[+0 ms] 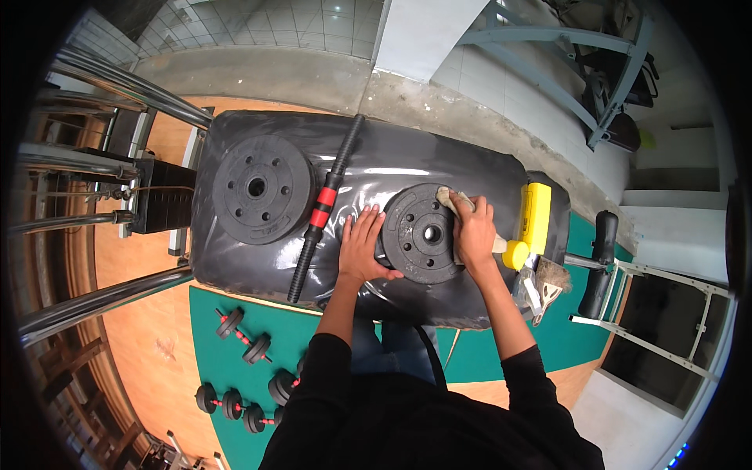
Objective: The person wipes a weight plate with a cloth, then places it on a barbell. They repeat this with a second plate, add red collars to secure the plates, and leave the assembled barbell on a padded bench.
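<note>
A round black weight plate (413, 249) with a ring of holes lies flat on a black padded bench (486, 168). My right hand (474, 233) is closed on a beige cloth (446, 197), pressed to the plate's upper right rim. Fingers spread, my left hand (363, 245) rests beside the plate's left edge, its thumb touching the rim. Left of that hand lies a threaded dumbbell bar (323, 207) with a red and black middle grip. Another weight plate (270, 211) lies flat at the bench's left end.
To the right stand a yellow bottle (536, 218) and a brush (552, 280) at the bench's end. Dumbbells (243, 337) lie on green matting (211, 313) below. A weight-stack machine (160, 196) flanks the left side; a white metal frame (658, 274) stands at right.
</note>
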The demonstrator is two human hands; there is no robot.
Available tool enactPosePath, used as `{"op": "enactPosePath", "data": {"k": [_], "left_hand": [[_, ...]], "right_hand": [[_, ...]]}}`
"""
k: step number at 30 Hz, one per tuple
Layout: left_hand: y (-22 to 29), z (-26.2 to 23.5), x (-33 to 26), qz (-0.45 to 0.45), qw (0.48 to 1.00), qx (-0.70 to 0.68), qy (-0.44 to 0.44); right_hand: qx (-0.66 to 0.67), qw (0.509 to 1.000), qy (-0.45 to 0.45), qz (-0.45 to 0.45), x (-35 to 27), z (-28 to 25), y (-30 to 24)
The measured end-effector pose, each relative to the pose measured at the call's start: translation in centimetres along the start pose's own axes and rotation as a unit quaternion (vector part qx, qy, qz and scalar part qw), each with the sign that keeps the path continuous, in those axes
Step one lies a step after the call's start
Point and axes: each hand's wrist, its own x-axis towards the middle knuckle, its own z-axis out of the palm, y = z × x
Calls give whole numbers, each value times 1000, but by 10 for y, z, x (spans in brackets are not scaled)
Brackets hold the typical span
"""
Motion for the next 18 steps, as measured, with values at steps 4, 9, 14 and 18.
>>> {"op": "enactPosePath", "data": {"k": [4,9,14,18], "left_hand": [[-5,5,-1,-5,1000,-4,-12],[-4,4,0,10,1000,1,6],[-3,3,3,9,1000,-3,5],[-3,2,-1,-1,1000,-15,-9]], "right_hand": [[-3,994,-59,-97,-48,26,-46],[-51,988,-56,-135,-29,6,-27],[-41,997,-8,-61,-9,19,-23],[7,985,-64,-158,-57,27,-64]]}}
